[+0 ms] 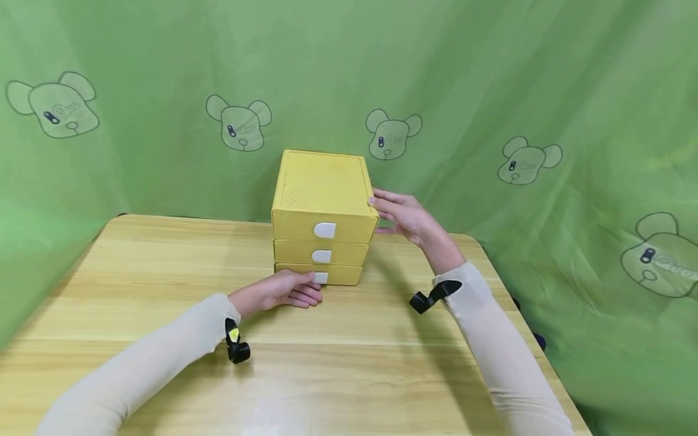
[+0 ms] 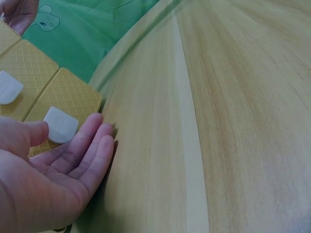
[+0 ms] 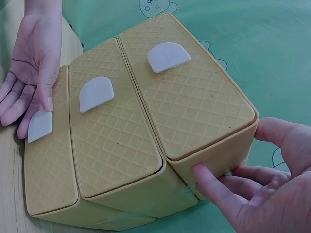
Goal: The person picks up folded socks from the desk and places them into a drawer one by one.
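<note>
A yellow three-drawer box (image 1: 322, 188) with a waffle-patterned front stands on the table, its drawers pushed in. Each front carries a white tab handle, such as the top one (image 3: 168, 57). Low at the front, my left hand (image 1: 283, 289) pinches the bottom drawer's handle (image 2: 61, 124), thumb against its upper edge and index finger beneath; the other fingers stretch out, palm up. At the box's right side, my right hand (image 1: 406, 217) rests its thumb on the top edge while its spread fingers press the side wall (image 3: 218, 158).
The wooden table (image 1: 338, 375) extends around the box, with its far edge close behind. A green curtain (image 1: 322, 66) printed with bear heads hangs behind and along both sides. Black camera bands (image 1: 237, 348) sit over the pale sleeves.
</note>
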The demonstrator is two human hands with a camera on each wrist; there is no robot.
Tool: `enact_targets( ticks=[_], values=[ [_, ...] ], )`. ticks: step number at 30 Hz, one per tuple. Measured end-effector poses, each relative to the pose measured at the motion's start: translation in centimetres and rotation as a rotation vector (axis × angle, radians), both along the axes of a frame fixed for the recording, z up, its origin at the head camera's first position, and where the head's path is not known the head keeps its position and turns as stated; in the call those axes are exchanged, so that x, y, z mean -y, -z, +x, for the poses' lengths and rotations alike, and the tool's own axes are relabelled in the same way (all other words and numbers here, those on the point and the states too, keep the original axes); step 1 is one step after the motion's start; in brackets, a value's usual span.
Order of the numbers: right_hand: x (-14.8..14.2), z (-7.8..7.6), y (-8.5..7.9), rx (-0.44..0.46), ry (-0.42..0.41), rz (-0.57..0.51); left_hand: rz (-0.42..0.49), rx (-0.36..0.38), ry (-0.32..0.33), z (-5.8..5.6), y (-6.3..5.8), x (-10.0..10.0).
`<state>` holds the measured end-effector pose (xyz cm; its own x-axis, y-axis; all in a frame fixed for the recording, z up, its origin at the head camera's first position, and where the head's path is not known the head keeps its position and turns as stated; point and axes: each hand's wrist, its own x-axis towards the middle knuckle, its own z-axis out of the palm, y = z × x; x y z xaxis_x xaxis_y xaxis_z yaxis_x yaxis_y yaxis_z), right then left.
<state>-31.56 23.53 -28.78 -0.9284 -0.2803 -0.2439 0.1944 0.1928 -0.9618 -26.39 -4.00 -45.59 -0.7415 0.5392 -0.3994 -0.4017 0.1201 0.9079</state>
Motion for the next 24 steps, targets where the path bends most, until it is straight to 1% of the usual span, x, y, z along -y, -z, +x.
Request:
enact_targets(
  ticks=[4, 11, 15, 18, 21, 23, 24],
  values=[
    [0.1, -0.2, -0.2, 0.002, 0.004, -0.002, 0.001, -0.001, -0.003, -0.1, -0.1, 0.0],
    [0.1, -0.2, 0.4, 0.009, 0.002, 0.0, -0.002, 0.007, -0.003, 0.1, 0.3, 0.0],
    [0.2, -0.2, 0.5, 0.001, 0.008, -0.003, -0.01, 0.001, -0.01, 0.1, 0.2, 0.0],
    [0.4, -0.2, 0.4, -0.01, 0.011, 0.002, -0.045, -0.016, -0.024, 0.1, -0.1, 0.1],
    [0.6, 0.0, 0.3, -0.039, 0.027, 0.039, -0.116, -0.052, -0.029, 0.2, -0.7, 0.2],
    [0.9, 0.4, 0.2, -0.098, 0.058, 0.082, -0.171, -0.095, -0.025, 0.3, -1.3, 0.4],
    [1.0, 0.7, 0.1, -0.147, 0.079, 0.109, -0.195, -0.123, -0.024, 0.4, -1.6, 0.5]
  ],
)
